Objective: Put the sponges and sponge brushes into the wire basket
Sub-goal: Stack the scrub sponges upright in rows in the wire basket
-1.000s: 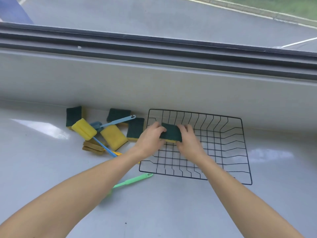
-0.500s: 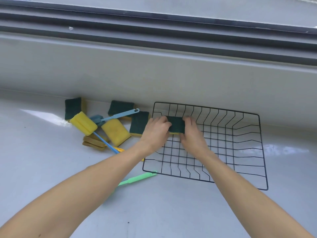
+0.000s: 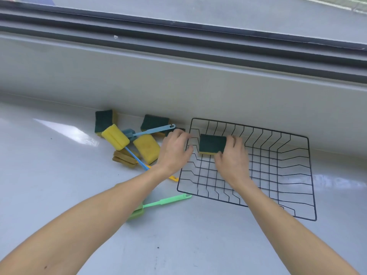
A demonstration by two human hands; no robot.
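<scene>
Since a moment ago, left hand has let go, open beside the wire basket; right hand grips the green sponge, seemingly resting inside. Remaining sponges wait left.

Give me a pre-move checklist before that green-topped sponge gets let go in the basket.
1. Green-topped sponge inside the wire basket rim: ok.
2. Right hand touching the sponge: ok.
3. Left hand off the sponge: ok, it sits at the basket's left edge.
4. Sponge resting on the basket floor: cannot tell.
5. Basket room for more: ok, nothing else inside.
6. All items in: not ok; the yellow sponge, blue brush and green brush lie outside.
</scene>
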